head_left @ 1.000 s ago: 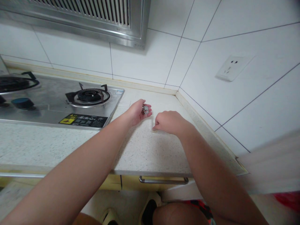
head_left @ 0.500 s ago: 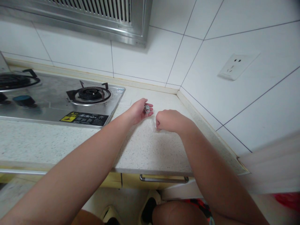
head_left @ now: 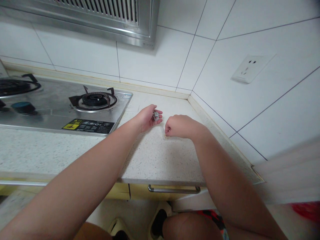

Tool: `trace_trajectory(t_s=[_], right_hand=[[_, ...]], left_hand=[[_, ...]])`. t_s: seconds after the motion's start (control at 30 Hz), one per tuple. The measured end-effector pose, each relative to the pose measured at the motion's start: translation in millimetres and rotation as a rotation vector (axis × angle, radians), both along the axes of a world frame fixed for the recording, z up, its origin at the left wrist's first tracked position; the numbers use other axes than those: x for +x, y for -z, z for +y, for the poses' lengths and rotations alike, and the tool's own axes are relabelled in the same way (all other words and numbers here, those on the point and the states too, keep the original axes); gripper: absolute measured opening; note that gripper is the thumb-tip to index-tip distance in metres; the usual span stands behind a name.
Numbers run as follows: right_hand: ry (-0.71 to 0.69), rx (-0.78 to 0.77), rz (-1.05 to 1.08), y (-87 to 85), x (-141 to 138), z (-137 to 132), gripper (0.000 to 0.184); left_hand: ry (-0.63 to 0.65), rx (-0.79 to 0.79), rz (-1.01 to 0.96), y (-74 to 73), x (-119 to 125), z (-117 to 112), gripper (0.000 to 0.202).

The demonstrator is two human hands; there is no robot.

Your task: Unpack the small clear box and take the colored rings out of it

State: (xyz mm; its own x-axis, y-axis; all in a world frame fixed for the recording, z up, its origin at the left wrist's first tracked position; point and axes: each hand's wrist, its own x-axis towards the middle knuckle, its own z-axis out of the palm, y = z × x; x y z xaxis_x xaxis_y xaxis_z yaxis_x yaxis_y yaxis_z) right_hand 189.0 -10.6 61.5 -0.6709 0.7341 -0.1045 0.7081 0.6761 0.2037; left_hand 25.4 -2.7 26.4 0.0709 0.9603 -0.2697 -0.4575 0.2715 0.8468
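Observation:
Several small metal rings (head_left: 155, 116) lie in the palm of my left hand (head_left: 149, 118), its fingers curled around them and the palm turned up. Just to its right, my right hand (head_left: 181, 126) is closed with the knuckles up, above a small clear plastic container (head_left: 165, 137) on the counter. The hand covers most of that container, and what its fingertips hold, if anything, is hidden.
A gas stove (head_left: 56, 116) with a black burner (head_left: 96, 99) is at the left on the speckled counter (head_left: 160, 163). A range hood (head_left: 140, 36) hangs overhead. The tiled wall carries a socket (head_left: 247, 69); a drawer handle (head_left: 173, 190) juts out below the counter edge.
The right hand has tilted and shifted very slightly over the clear container. The left hand stays in place with the metal rings. The view has moved a little.

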Motion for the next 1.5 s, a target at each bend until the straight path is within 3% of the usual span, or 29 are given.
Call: trace_trajectory(t_s=[0.4,1.5], right_hand=[[0.014,0.131,-0.042,1.5,-7.8,-8.5,0.022],[-0.120,0.066,-0.011,3.6,-2.7,-0.4,0.020]], left_hand=[[0.008,0.009,0.008,1.9,0.8,1.1,0.032],[0.005,0.036,0.023,2.7,-1.1,0.7,0.033]])
